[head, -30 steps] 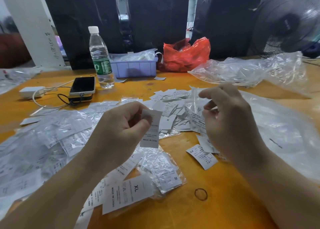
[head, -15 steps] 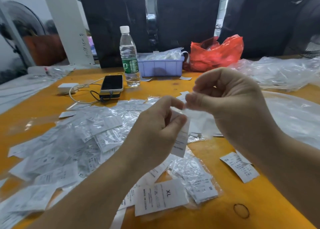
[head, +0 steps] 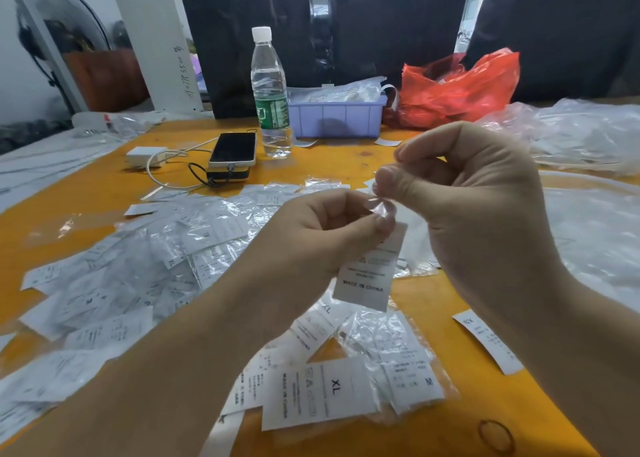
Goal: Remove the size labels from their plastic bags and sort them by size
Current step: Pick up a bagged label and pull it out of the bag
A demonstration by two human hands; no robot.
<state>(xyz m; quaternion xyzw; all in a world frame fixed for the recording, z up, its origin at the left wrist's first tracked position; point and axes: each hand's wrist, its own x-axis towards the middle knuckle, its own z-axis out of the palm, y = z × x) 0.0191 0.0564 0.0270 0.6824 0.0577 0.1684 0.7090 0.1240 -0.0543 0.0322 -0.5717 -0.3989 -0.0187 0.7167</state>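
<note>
Here, above the orange wooden desk (head: 433, 429), the left hand (head: 311, 238) pinches a white rectangular size label (head: 369, 276) whose top and size mark its fingers hide, while the right hand (head: 485, 214) pinches a crumpled clear plastic bag (head: 382, 209), barely discernible, at the label's top.

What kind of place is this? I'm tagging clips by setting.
Probably a garment workshop or packing room. White printed size labels in clear bags cover the orange wooden table, dark bagged garments seem to hang behind, and a lilac plastic parts bin sits at the back.
</note>
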